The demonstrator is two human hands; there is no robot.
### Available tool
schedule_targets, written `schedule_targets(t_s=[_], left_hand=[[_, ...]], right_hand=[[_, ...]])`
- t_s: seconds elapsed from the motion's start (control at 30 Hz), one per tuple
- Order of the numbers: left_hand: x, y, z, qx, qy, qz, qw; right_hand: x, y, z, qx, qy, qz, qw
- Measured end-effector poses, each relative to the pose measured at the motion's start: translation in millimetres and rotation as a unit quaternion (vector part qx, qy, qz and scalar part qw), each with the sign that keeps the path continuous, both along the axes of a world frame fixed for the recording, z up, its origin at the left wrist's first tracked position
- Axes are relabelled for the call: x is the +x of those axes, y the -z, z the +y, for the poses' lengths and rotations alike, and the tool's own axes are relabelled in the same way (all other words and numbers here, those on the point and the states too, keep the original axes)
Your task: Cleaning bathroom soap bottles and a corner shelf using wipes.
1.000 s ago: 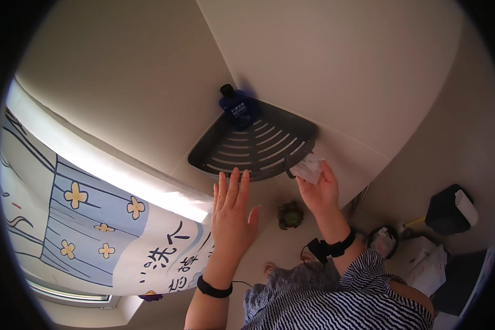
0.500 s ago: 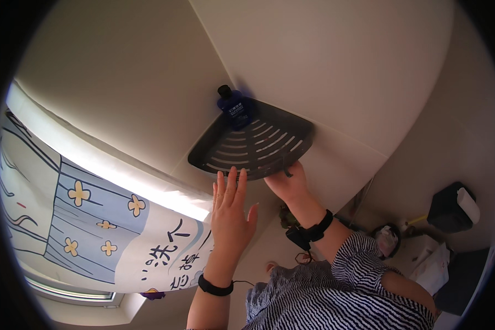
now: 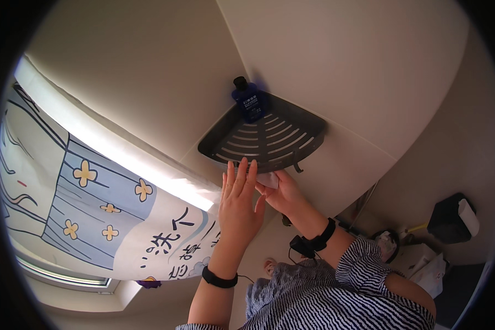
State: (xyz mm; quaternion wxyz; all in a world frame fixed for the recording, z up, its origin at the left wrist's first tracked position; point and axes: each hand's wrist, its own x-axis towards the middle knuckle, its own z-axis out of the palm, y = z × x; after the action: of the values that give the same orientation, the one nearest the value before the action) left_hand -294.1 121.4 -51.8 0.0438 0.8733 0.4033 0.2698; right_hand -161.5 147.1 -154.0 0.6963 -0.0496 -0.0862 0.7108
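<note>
A dark grey slotted corner shelf point(image 3: 263, 144) is fixed where two walls meet. On it, at the back corner, a dark blue bottle with a black cap point(image 3: 251, 104) stands upright. My left hand point(image 3: 238, 212) is open, its fingers stretched up against the shelf's front rim. My right hand point(image 3: 287, 197) is below that rim, closed on a thin white tissue point(image 3: 268, 179) that shows partly between the two hands. Part of the right fingers lies hidden under the shelf. To their right, a small hook point(image 3: 297, 163) hangs from the front edge.
A printed curtain with yellow flowers point(image 3: 110, 209) hangs at the left, beside a bright window. At the right are a black-and-white box on the wall point(image 3: 454, 218) and, lower down, white bags point(image 3: 429, 275). Both wrists wear black bands.
My right hand has shifted left along the shelf's underside, away from the hook, and the white tissue now shows in it. The shelf appears slightly higher and further right in view.
</note>
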Motion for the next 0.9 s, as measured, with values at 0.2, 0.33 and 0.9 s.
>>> schedule_targets(t_s=[0.2, 0.33, 0.9], left_hand=[[5, 1, 1, -0.01, 0.008, -0.002, 1.0], [-2, -4, 2, -0.011, 0.005, 0.031, 0.999], [-132, 46, -122, -0.095, -0.102, -0.144, 0.98]], right_hand=[[23, 1, -59, -0.008, -0.11, -0.055, 0.992], [26, -5, -72, -0.067, -0.107, -0.06, 0.99], [-45, 17, -108, 0.059, -0.353, -0.491, 0.794]])
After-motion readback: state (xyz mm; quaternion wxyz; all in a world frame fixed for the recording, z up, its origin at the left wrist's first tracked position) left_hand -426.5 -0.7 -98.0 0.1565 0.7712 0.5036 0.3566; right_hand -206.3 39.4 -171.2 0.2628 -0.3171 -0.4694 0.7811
